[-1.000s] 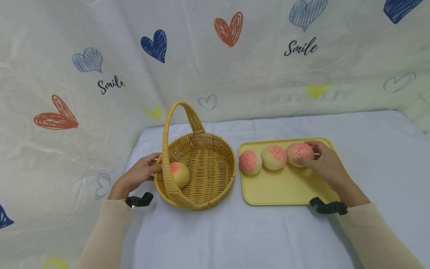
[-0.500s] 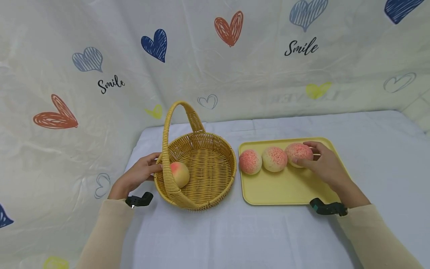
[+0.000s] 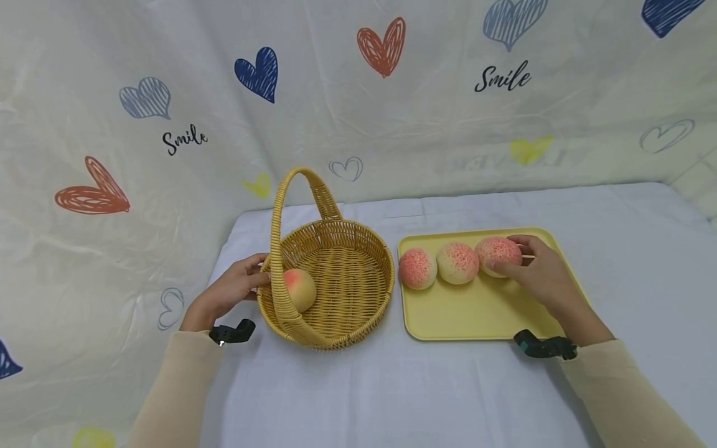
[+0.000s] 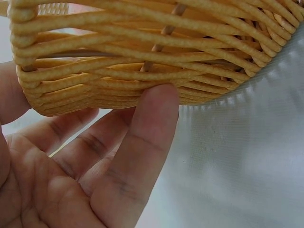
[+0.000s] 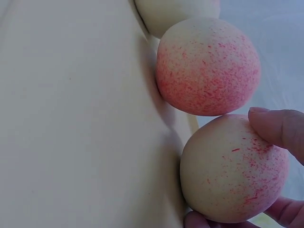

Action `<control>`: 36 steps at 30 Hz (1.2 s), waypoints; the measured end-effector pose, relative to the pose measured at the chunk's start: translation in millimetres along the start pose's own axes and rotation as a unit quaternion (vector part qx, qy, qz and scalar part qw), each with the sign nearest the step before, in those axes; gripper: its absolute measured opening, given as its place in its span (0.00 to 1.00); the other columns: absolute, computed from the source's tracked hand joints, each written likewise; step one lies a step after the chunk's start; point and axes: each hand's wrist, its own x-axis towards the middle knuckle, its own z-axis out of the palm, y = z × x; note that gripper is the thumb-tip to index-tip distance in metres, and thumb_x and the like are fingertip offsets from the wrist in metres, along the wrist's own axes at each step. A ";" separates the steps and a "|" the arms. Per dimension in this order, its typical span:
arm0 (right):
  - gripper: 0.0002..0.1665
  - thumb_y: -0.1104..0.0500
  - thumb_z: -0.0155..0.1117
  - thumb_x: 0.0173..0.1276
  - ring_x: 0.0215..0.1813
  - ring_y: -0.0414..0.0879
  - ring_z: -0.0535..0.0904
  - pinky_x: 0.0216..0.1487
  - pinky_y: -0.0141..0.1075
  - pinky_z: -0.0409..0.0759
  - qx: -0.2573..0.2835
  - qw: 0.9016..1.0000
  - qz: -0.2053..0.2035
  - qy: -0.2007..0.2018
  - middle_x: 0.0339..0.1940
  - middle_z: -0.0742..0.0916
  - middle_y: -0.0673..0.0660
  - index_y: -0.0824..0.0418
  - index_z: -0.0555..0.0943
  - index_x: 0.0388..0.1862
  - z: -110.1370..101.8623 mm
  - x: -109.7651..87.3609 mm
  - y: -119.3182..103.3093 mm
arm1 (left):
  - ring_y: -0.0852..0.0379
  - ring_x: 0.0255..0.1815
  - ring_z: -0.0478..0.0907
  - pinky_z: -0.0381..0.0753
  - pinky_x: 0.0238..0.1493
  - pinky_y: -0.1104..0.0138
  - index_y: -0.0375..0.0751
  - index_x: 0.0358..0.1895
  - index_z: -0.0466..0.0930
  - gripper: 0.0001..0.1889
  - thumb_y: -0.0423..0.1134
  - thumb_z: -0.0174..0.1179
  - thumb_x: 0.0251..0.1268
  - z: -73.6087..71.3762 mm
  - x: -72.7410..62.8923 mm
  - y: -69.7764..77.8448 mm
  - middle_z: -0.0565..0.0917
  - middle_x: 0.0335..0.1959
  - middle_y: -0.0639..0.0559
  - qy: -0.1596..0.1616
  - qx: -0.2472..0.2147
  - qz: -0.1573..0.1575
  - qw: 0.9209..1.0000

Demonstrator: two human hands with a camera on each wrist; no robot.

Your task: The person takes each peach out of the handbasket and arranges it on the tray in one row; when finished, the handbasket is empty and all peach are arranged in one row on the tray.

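My left hand (image 3: 232,291) holds the left side of a yellow woven basket (image 3: 347,280). In the left wrist view, the fingers (image 4: 154,118) press on the outer weave and reach beneath it. One peach (image 3: 302,291), cream with a pink blush, lies in the basket beside the foot of the arched handle (image 3: 278,236). My right hand (image 3: 540,270) grips the rightmost speckled peach (image 3: 497,255) on a yellow tray (image 3: 465,317), thumb on one side and fingers round the other. That peach (image 5: 232,171) touches the middle peach (image 5: 209,66) in the right wrist view.
Left along the tray's back half sit the middle peach (image 3: 458,263) and the leftmost peach (image 3: 417,269). A narrow strip of white tablecloth (image 3: 358,398) separates basket and tray. Behind the table hangs a pale curtain (image 3: 313,124) printed with hearts.
Both hands keep their places on the basket and the rightmost peach. The middle peach shifts very slightly to the right early on; otherwise the scene stays nearly still.
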 end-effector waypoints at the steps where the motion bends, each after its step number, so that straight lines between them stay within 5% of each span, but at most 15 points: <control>1: 0.53 0.43 0.74 0.68 0.64 0.64 0.75 0.39 0.23 0.75 0.000 1.000 -0.001 0.002 0.69 0.74 0.74 0.70 0.62 0.79 0.2 0.1 -0.2 | 0.51 0.48 0.85 0.86 0.49 0.56 0.42 0.77 0.65 0.26 0.37 0.53 0.80 0.0 0.1 0.0 0.82 0.56 0.39 0.000 0.000 0.000 1.000; 36: 0.55 0.42 0.74 0.68 0.64 0.66 0.74 0.39 0.21 0.74 -0.002 1.000 0.003 0.013 0.69 0.74 0.75 0.70 0.60 0.80 3.5 1.1 -1.7 | 0.50 0.49 0.85 0.86 0.50 0.55 0.41 0.77 0.65 0.27 0.37 0.54 0.79 0.4 0.0 -0.3 0.83 0.55 0.40 0.000 -0.003 -0.004 1.000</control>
